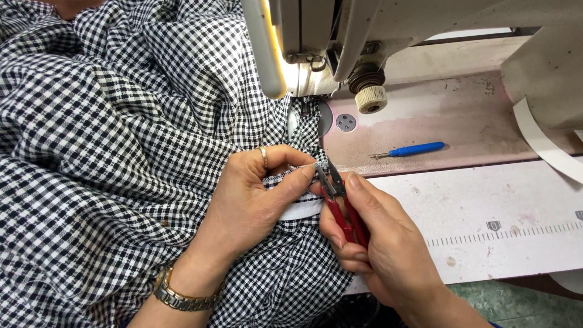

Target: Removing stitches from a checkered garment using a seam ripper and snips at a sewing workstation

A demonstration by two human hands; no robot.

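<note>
A: What has the right hand (370, 243) got?

B: Its grip is clamped on red snips (340, 203), thumb along the top and fingers curled under the handles. The dark blades point up and left, and their tips meet the edge of the cloth (121, 152) right by the other hand's thumb tip.

A: And the left hand (249, 206)?

B: Its grip is pinched together on a fold of that black-and-white checked cloth, thumb and forefinger closed on the edge just where the blades touch. A ring (263, 155) sits on one finger and a metal watch (182, 296) on the wrist.

A: Anything under the hands?

B: A white band (300, 210) runs between them, lying on the cloth below the left thumb.

A: Where does the cloth lie?

B: Bunched over the whole left side, running up beneath the sewing machine (340, 36) at the top.

A: And further out?

B: To the right, on the machine's bed, a blue-handled tool (416, 149) lies flat, well apart from the hands. Nearer, the pale surface (486, 206) carries a printed ruler scale (504, 234). A white strip (540, 143) curls down at the far right.
</note>
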